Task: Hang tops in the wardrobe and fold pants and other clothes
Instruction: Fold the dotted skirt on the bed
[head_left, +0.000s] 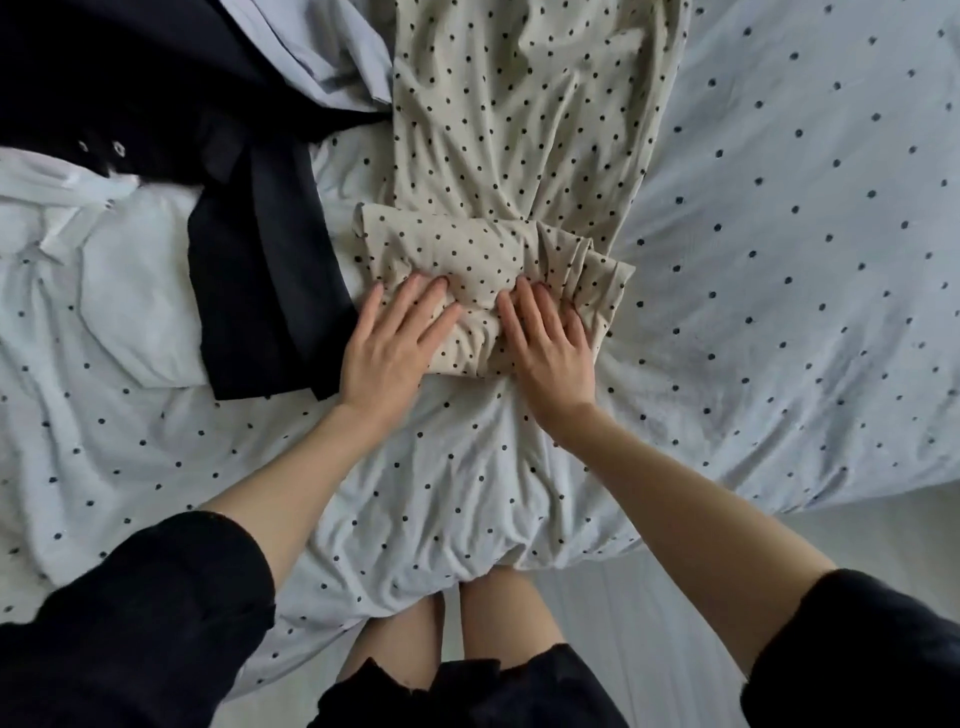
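Observation:
A long beige garment with black dots (524, 119) lies stretched away from me down the middle of the bed. Its near end is folded over into a thick, wrinkled bundle (483, 249). My left hand (395, 343) lies flat on the bundle's near left part, fingers straight and spread. My right hand (550, 343) presses on the near right part, fingers straight and pointing away. Neither hand grips the cloth.
A dark navy garment (260, 270) lies just left of the bundle, over white clothes (88, 270). A pale blue shirt (322, 47) sits at the back left. The bed sheet (779, 260) is white with dark dots. The bed's near edge and pale floor (649, 613) are below.

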